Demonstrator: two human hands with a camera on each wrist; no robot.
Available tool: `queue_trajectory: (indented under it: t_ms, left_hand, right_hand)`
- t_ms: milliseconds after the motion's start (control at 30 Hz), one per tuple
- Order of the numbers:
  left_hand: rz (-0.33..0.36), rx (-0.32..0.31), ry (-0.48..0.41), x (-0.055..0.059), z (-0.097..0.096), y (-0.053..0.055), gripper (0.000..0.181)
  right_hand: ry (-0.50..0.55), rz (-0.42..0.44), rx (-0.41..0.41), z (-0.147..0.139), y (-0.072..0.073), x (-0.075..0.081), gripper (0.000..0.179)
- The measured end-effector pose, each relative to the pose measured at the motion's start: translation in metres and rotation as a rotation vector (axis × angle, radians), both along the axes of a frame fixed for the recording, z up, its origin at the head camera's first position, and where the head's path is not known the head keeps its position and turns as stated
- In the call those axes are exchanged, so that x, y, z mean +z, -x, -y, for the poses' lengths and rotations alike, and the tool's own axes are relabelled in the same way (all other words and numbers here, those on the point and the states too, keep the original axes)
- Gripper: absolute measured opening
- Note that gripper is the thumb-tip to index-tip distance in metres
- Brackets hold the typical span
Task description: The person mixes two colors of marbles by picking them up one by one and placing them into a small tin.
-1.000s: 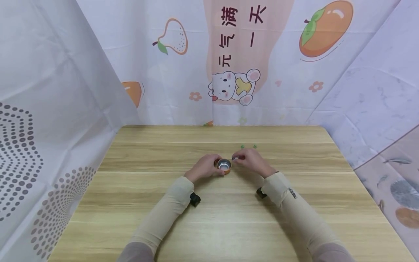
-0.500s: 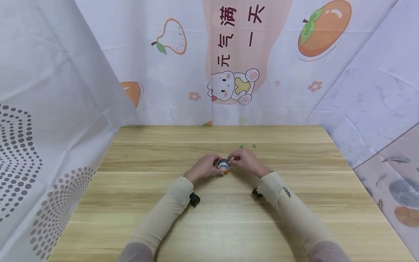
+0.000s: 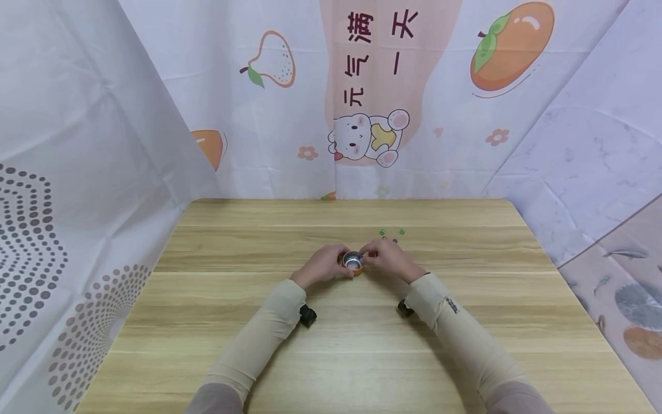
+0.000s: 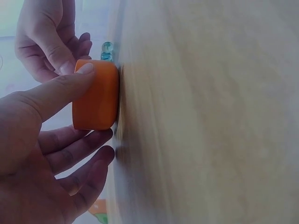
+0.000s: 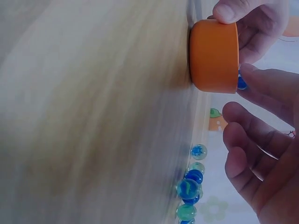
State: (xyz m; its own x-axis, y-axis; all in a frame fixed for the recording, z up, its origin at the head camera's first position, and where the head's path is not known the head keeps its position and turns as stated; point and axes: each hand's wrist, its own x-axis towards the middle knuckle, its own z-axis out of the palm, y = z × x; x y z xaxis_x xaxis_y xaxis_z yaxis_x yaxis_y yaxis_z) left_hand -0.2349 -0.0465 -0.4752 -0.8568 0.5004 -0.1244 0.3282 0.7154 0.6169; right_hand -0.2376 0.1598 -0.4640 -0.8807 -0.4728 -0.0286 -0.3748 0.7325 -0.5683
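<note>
A small orange cup [image 3: 358, 272] with a shiny metal inside stands upright on the wooden table. My left hand [image 3: 323, 264] grips its side; in the left wrist view the thumb [image 4: 65, 91] lies along the orange wall [image 4: 99, 102] while the fingers curl round from the other side. At the cup's opening, my right hand [image 3: 389, 259] pinches a blue glass marble [image 5: 242, 83] between thumb and forefinger, right at the rim. The other fingers [image 5: 238, 161] of that hand are loosely bent. Fingers hide part of the marble.
Several blue and green marbles [image 5: 188, 189] lie on the table by the right hand. In the head view, green marbles [image 3: 401, 232] show just beyond it, with a dark one [image 3: 395, 241] nearer. A printed curtain [image 3: 279, 132] hangs behind the table's back edge.
My right hand has moved left, bringing the marble from beside the cup to its rim. A dark marble now shows beyond that hand. The left hand keeps its hold on the cup.
</note>
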Motion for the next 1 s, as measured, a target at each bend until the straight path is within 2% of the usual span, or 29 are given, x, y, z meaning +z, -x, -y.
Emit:
queue_trajectory:
  t_ms: [600, 1000]
  left_hand:
    - [0.016, -0.001, -0.006, -0.0008, 0.0016, 0.001, 0.052]
    - [0.008, -0.01, -0.024, -0.0004, 0.0026, 0.0002, 0.052]
  right_hand:
    - [0.008, 0.037, -0.013, 0.0006, -0.0013, -0.0002, 0.019]
    - [0.001, 0.026, -0.022, 0.0011, -0.0008, -0.0016, 0.018]
